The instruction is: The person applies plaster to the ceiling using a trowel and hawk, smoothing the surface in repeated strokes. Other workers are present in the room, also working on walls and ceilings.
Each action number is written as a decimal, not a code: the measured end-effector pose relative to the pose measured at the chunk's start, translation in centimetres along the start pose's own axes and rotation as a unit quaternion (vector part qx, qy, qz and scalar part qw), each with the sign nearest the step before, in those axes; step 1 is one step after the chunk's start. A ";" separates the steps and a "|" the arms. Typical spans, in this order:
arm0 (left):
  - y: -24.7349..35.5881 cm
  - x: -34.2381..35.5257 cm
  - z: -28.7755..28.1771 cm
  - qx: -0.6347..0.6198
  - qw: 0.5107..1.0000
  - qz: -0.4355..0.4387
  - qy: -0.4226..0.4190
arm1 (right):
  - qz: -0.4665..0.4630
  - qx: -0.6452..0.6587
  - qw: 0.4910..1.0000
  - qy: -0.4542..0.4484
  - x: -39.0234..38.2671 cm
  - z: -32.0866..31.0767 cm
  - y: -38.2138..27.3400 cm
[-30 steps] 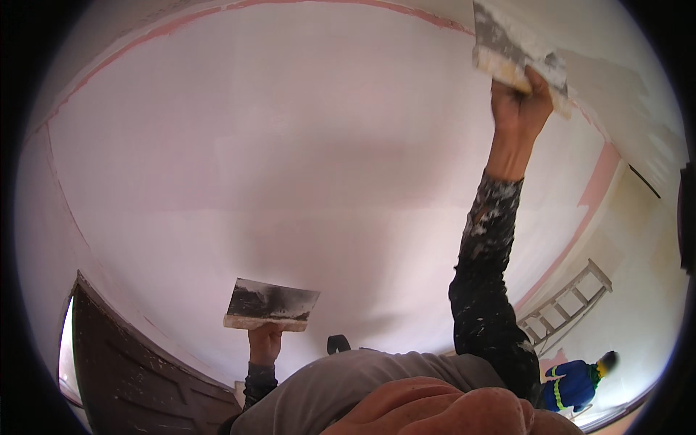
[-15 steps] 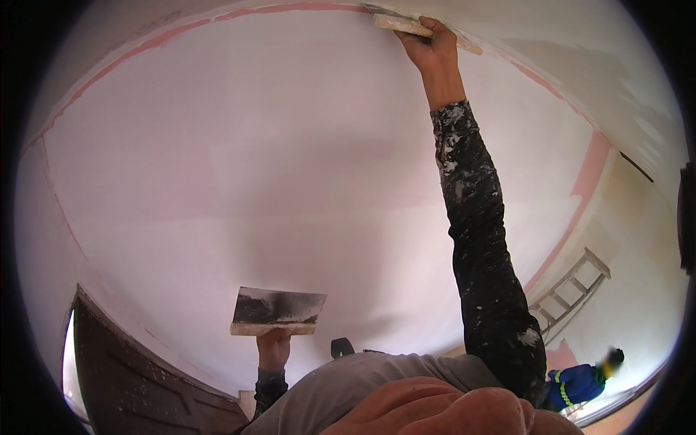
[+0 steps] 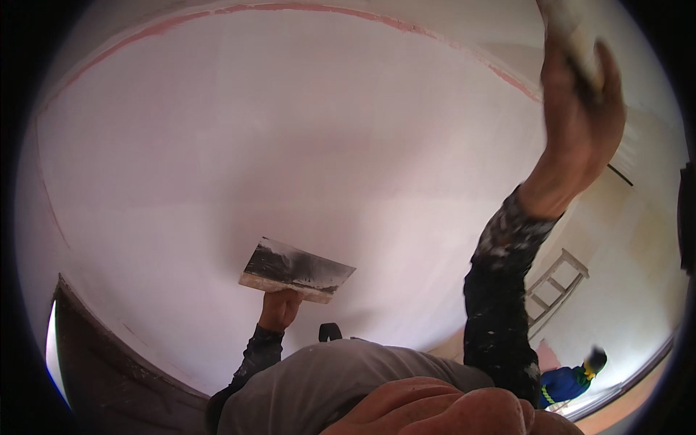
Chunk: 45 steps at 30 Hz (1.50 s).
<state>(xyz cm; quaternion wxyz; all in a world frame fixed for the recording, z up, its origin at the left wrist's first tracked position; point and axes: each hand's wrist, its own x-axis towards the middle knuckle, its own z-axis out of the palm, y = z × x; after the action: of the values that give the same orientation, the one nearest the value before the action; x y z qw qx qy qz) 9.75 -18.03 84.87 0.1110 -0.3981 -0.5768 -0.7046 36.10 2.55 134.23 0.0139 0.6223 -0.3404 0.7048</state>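
Note:
My left hand (image 3: 280,310) grips a wide plastering blade (image 3: 299,267) by the pale bar along its lower edge. Dark smears and whitish residue mark the metal face, which tilts down to the right. High at the upper right, my right hand (image 3: 580,127) is closed round a second plastering blade (image 3: 576,36), blurred by motion and partly cut off by the picture's edge. Only its pale grip shows clearly. This hand looks apart from the pale plastered wall (image 3: 159,145). Paint spatters cover my dark right sleeve (image 3: 500,290).
An uneven pink strip (image 3: 312,7) follows the wall's top edge. On the right stands a stepladder (image 3: 557,286), with a person (image 3: 565,383) in a blue jacket with reflective bands below it. A dark panelled door (image 3: 109,362) is at lower left.
My right hand has left the top edge of the wall, swinging right and closer with its blade. My left hand has risen slightly, and its blade has tilted down to the right.

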 end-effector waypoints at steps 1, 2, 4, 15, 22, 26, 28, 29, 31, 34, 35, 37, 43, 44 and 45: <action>0.7 0.3 0.7 0.016 1.000 0.014 -0.007 | -0.119 -0.095 0.979 0.132 -1.7 -0.8 -2.1; 1.4 0.8 1.8 0.025 0.999 0.028 -0.021 | -0.148 -0.152 0.967 0.141 -3.0 -0.4 -0.2; 3.0 -0.3 1.7 0.150 0.972 0.179 -0.037 | -0.227 -0.151 0.939 0.209 -3.9 -4.2 0.6; 5.6 -19.5 2.5 -0.287 0.928 -0.164 0.171 | -0.160 -0.116 0.938 0.285 -2.7 -10.0 3.1; 7.9 -13.2 8.8 -0.354 0.900 -0.214 0.140 | -0.121 -0.116 0.931 0.324 2.9 -9.7 -7.8; 10.2 -1.7 15.6 -0.281 0.935 -0.204 0.077 | -0.232 -0.093 0.937 0.246 2.2 -3.2 -25.5; 11.8 3.5 18.8 -0.359 0.899 -0.244 0.064 | -0.003 0.024 0.994 0.110 -0.1 -0.6 -31.4; 12.3 5.0 19.7 -0.455 0.845 -0.276 0.055 | -0.068 -0.004 0.994 0.085 -1.0 0.0 -30.9; 11.8 5.7 20.5 -0.443 0.844 -0.293 0.068 | -0.114 -0.011 0.989 0.089 -3.9 -0.7 -29.9; 5.1 1.4 16.3 -0.432 0.873 -0.226 0.004 | -0.212 -0.141 0.958 0.131 -6.5 -5.4 -22.4; 4.6 -0.5 15.0 -0.421 0.875 -0.239 0.029 | -0.195 -0.100 0.966 0.137 -6.8 -7.4 -18.7; 3.2 -4.9 11.0 -0.447 0.853 -0.261 0.069 | -0.241 -0.225 0.901 0.282 -5.2 -9.7 -8.4; -12.4 -24.2 0.4 -0.300 0.938 -0.172 0.037 | -0.139 -0.098 0.939 0.299 -6.9 -12.8 8.5; -8.4 -24.1 2.0 -0.419 0.882 -0.203 0.073 | -0.136 -0.108 0.938 0.300 -6.7 -12.1 10.0; -8.9 -23.9 0.5 -0.482 0.840 -0.228 0.096 | -0.120 -0.086 0.938 0.314 -5.8 -13.3 12.2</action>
<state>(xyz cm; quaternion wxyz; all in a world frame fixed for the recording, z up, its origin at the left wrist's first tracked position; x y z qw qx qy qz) 20.20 -21.99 61.96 -0.2044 -0.1891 -0.2251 -0.9337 20.47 2.13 123.50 0.2581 0.4017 -0.3010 0.8255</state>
